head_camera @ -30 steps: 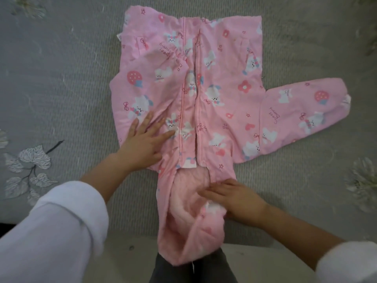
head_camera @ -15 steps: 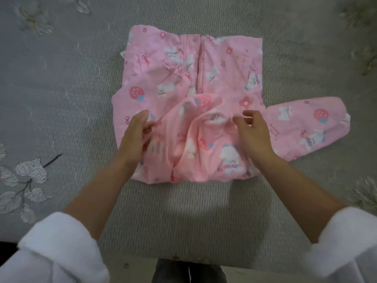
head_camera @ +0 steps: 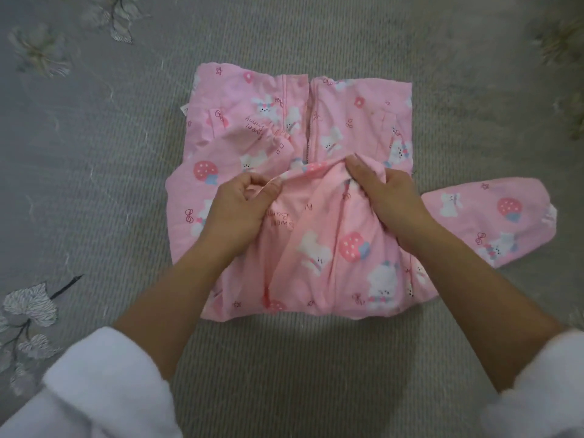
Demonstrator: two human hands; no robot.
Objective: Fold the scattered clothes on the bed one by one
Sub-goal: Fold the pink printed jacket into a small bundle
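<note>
Between two hands at the middle of a grey bedspread, a child's pink jacket printed with bunnies and strawberries lies flat, zip facing up. A folded-over flap of the garment covers its near half. The left hand pinches the flap's far edge between thumb and curled fingers. Just to its right, the right hand has its fingers curled over the same edge, clutching a bunch of fabric. The edge arches slightly between the two grips. Beyond the knuckles, the jacket's far half spreads open and smooth. Outside the right wrist, one sleeve sticks out sideways, resting on the bedspread. Outside the left wrist, the other side of the garment is tucked in over the body. Below the grips, both forearms reach in from fleecy white cuffs. Embroidered leaves mark the bedspread well to the left of the left arm.
</note>
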